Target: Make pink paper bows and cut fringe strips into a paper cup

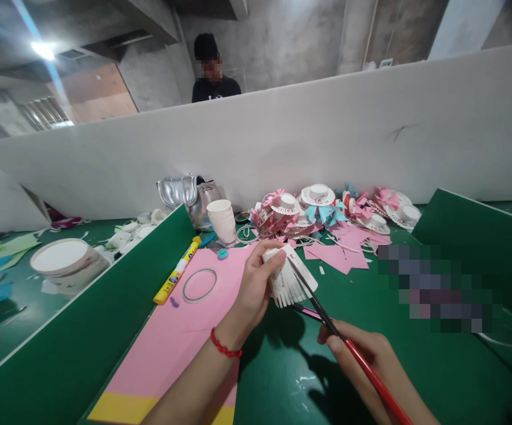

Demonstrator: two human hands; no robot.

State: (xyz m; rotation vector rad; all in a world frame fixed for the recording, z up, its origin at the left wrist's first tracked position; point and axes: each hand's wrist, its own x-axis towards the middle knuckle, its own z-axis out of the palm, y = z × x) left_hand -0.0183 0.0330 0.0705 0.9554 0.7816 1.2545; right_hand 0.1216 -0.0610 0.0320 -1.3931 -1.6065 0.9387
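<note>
a white paper cup point(285, 286), partly slit into strips, is held by the left hand point(260, 277), thumb and fingers pinched closed on one end; right of that grip, scissors point(324, 316) are clasped by the right hand point(362, 348), their blades parted at the cup's wall; left of the grip, pink paper point(171, 354) is laid with a thin ring point(184, 291) on it; beyond the grip, hat-like paper pieces point(286, 204) are heaped (some trimmed with pink or blue bows)

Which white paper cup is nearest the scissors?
The fringed cup in the left hand; the stacked cups by the silver bag are uncut and farther.
</note>
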